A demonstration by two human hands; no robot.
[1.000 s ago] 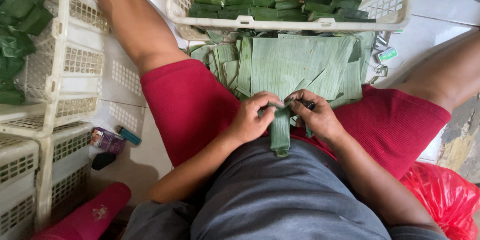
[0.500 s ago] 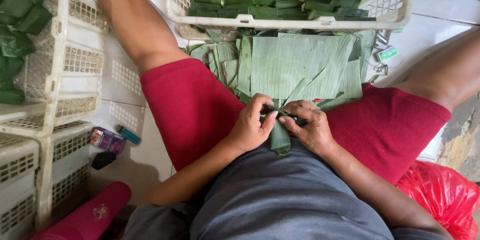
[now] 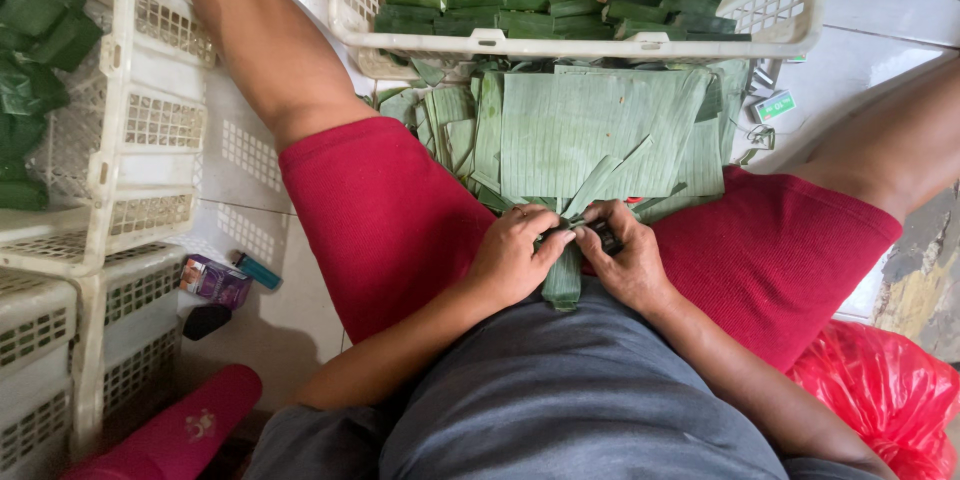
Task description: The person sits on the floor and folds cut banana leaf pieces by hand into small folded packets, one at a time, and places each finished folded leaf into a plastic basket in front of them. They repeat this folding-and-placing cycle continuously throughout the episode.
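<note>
The scene is lit evenly by soft, diffuse daylight, bright overall, with no hard glare. Faint shadows are cast beneath the left hand (image 3: 515, 262) and right hand (image 3: 625, 258) and under the white crate (image 3: 120, 190) at near left. Focus is held sharply at centre; wide-angle stretching and slight softness are seen toward the edges.

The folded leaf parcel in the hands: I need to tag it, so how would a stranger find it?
Start at the red shorts. Between the legs, both hands meet below a stack of flat leaves. The leaf parcel hangs folded and narrow there, unlike the flat sheets.
</note>
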